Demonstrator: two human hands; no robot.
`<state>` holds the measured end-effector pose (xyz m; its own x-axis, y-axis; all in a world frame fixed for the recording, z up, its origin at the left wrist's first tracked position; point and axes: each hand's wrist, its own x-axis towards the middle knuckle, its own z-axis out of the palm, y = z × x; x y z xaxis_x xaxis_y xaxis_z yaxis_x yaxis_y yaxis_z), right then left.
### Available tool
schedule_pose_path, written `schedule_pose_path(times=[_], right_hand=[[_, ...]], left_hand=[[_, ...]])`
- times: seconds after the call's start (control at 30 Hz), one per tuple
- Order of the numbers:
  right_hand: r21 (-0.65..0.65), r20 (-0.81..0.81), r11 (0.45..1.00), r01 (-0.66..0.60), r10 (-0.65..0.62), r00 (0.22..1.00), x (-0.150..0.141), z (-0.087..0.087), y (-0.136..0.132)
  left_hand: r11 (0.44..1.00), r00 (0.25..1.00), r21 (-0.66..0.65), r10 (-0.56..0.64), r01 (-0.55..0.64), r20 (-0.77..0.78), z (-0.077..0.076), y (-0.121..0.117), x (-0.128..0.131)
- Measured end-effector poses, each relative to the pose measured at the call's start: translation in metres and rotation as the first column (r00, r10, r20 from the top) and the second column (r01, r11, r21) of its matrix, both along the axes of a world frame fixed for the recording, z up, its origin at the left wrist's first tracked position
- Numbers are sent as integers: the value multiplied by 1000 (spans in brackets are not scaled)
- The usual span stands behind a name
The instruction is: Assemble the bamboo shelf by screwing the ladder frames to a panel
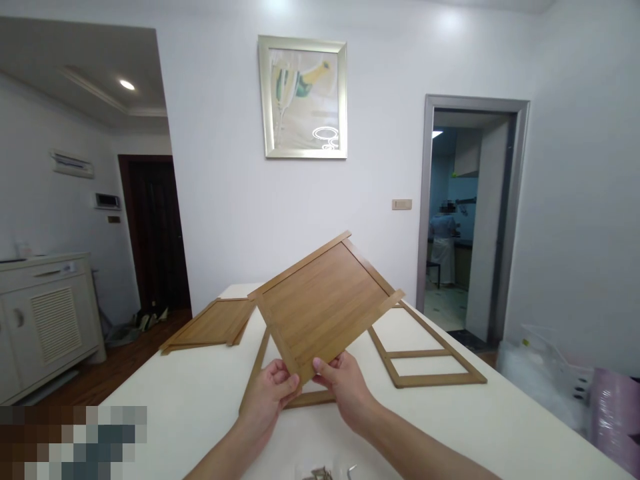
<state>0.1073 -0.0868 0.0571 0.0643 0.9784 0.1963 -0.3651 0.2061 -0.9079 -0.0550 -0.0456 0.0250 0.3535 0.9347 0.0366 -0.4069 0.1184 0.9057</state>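
Observation:
Both my hands hold up a brown wooden panel (325, 293) with a raised frame, tilted above the table. My left hand (267, 393) pinches its near corner, thumb on the front face. Close beside it, my right hand (347, 383) grips the lower edge, thumb also in front. Beneath the panel lies a wooden frame (313, 399), mostly hidden by the panel and hands. To the right, an open wooden frame with crossbars (420, 353) lies flat. On the left is a stack of similar wooden panels (213, 323).
A white table (165, 400) carries these parts. At its near edge sit small metal hardware pieces (320, 473) and a hex key (351, 471). Plastic-wrapped goods (550, 373) stand to the right. A person (443, 240) is in the room beyond the doorway. A white cabinet (45, 320) stands left.

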Motion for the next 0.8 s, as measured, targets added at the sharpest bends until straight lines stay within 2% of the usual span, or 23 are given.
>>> schedule_pose_path(times=[0.07, 0.13, 0.2, 0.27, 0.4, 0.53, 0.67, 0.8], right_hand=[[18, -37, 996, -84, 84, 996, 3, -4, 5], [14, -18, 992, -123, 123, 992, 18, -5, 9], [-9, 41, 990, -139, 140, 989, 38, -3, 11], [-47, 111, 978, -202, 206, 972, 58, 0, 11], [-96, 164, 961, -260, 273, 948, 80, 1, 12], [-146, 226, 947, -286, 313, 923, 84, -4, 13], [-142, 281, 957, -251, 282, 917, 84, -5, 13], [-45, 316, 991, -127, 135, 939, 80, -3, 19]], left_hand=[[1000, 999, 27, -7, 8, -36, 1, 1, 4], [1000, 996, 23, 0, 2, -89, 3, 6, -4], [998, 992, -21, 64, -66, -110, 7, 15, -22], [980, 981, -63, 190, -191, -27, 12, 24, -45], [977, 969, -106, 200, -185, 146, 20, 39, -82], [988, 984, -78, 144, -136, 107, 16, 43, -87], [989, 989, 41, 142, -140, -52, 6, 44, -81], [974, 967, 104, 216, -203, -138, -5, 53, -82]])
